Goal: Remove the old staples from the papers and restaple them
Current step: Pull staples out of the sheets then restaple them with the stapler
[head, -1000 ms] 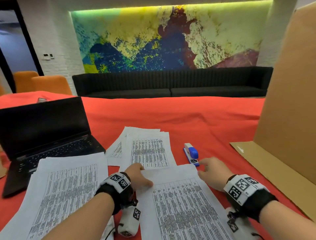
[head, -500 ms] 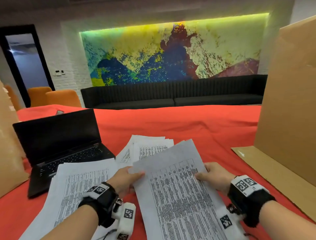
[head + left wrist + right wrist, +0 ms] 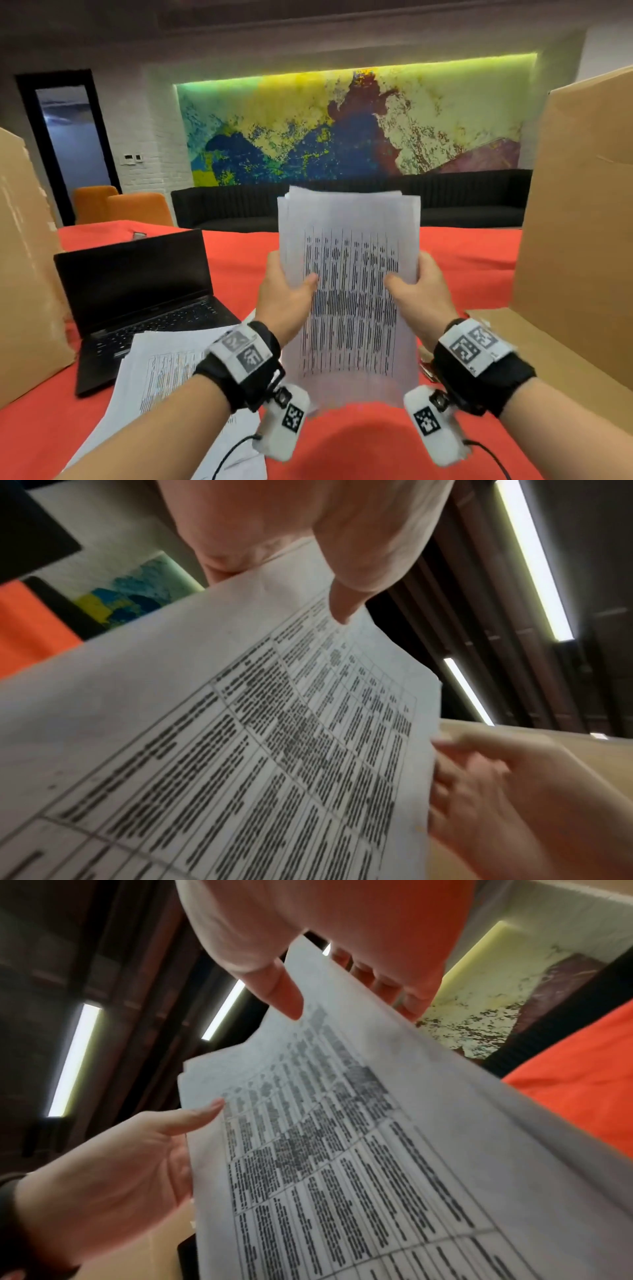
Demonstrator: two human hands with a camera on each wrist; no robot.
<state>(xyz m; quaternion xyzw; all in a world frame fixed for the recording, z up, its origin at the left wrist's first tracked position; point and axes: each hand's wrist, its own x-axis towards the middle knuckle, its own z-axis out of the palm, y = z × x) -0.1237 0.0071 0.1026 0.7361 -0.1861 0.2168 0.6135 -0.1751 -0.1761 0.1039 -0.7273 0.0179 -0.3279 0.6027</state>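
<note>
Both hands hold a sheaf of papers (image 3: 349, 260) upright above the red bench (image 3: 359, 445); the left hand (image 3: 286, 301) grips its left edge, thumb in front, fingers (image 3: 274, 263) behind; the right hand (image 3: 419, 294) clamps the right edge likewise; printed tables, several sheets slightly fanned at the top; half a second ago the sheaf was low and tilted just above the bench, now it is raised; farther left lie another paper pile (image 3: 164, 370) and a laptop (image 3: 144, 301).

head: above, facing forward-down | wrists: close, looking up | shared: paper stack (image 3: 349, 274)
</note>
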